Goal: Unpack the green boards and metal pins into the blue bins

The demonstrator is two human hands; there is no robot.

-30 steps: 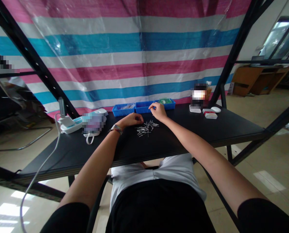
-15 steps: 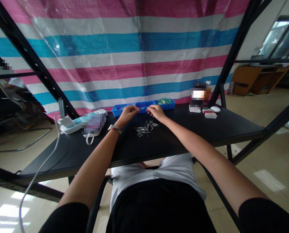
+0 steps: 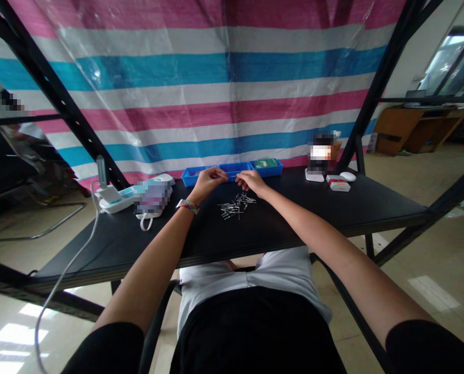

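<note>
My left hand [image 3: 210, 183] is closed in a pinch on a thin metal pin [image 3: 232, 177]. The pin spans the small gap to my right hand [image 3: 252, 183], whose thumb and fingertips are pinched at its other end. Both hands are just above the table, in front of a blue divided tray [image 3: 235, 167]. Below them, a loose pile of thin silvery pins [image 3: 232, 209] lies on the black tabletop [image 3: 278, 228]. Clear plastic pieces show in the tray's left section, partly behind my left hand, and a green bundle [image 3: 265, 162] fills its right section.
A white power strip [image 3: 117, 203] with a grey cable and a blurred pouch [image 3: 154, 200] lie on the left. Toward the right stand a small red-and-white box [image 3: 337, 183], a white mouse [image 3: 347, 176] and a blurred device. A striped sheet [image 3: 200, 104] hangs behind the table.
My fingertips have come slightly closer together, and the pin now lies more level between them. The pile stays put; the whole view has shifted a little.
</note>
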